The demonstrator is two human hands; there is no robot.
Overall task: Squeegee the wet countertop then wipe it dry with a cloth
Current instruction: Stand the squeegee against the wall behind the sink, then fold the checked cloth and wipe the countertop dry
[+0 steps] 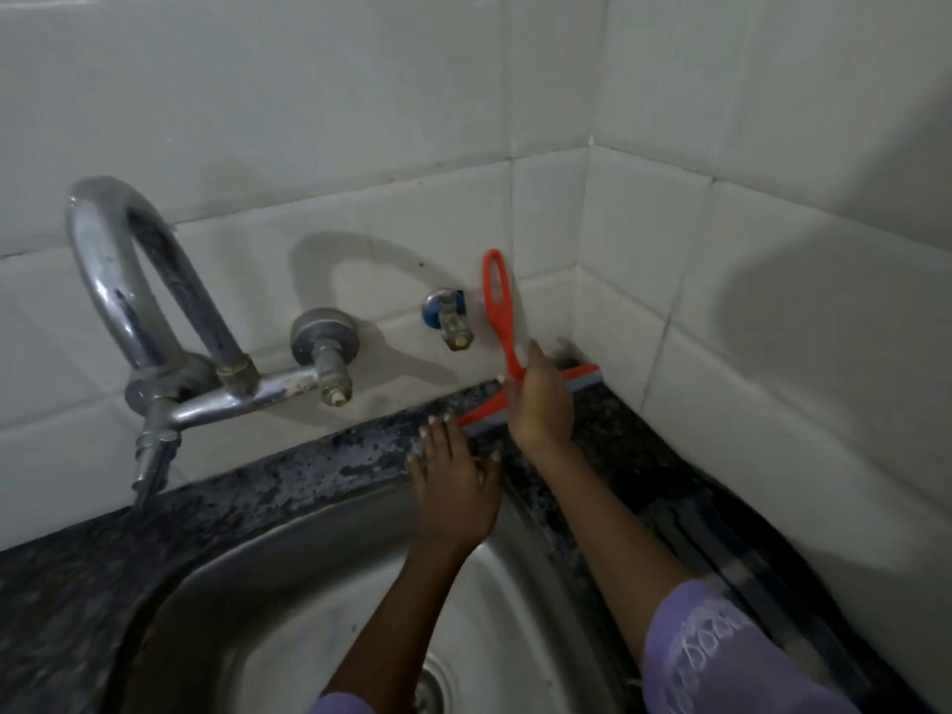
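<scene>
Clearly the squeegee step is in hand, judging from the head view, the only one given. The right hand (pixel 541 399) has its fingers curled round the lower handle of the orange plastic squeegee with its grey rubber blade (pixel 502 322), just above the blade bar, and the looped handle end stands up against the white tiled wall (pixel 309 121). The blade lies along the narrow back strip of the dark speckled stone countertop (pixel 319 466), close to the corner where the two walls meet. The left hand (pixel 453 481) lies flat, fingers straight and spread, on the counter edge by the rim of the stainless steel sink (pixel 247 553), its fingertips just beside the blade's left end. A curved chrome tap (pixel 154 311) juts from the wall to the left, and a small blue-collared valve (pixel 447 316) sits near the handle.

No cloth shows anywhere, so drying has not begun. Next, I judge, the blade needs firm downward pressure and a steady pull toward the sink, so water drains into the basin; the tap fittings may crowd that stroke.
</scene>
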